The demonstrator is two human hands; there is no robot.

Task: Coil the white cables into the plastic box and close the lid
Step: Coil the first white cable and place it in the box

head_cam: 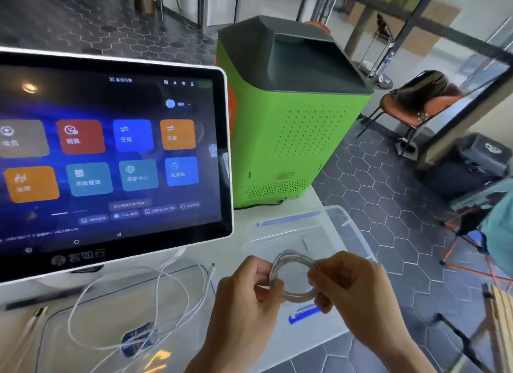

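A white cable wound into a small ring (pixel 291 261) hangs between both hands above the clear plastic box (pixel 344 228). My left hand (pixel 244 292) pinches the ring's left side and my right hand (pixel 352 286) pinches its right side. The box stands open on the white table's right corner, with blue clips on its rim (pixel 304 314). A second white cable (pixel 155 303) lies loose in wide loops on the table to the left, over what looks like the clear lid (pixel 69 333) with a blue clip.
A large touchscreen monitor (pixel 111 161) stands at the left, close behind the loose cable. A green machine (pixel 288 128) sits at the back of the table behind the box. The table's right edge drops to a hexagon-tiled floor with chairs.
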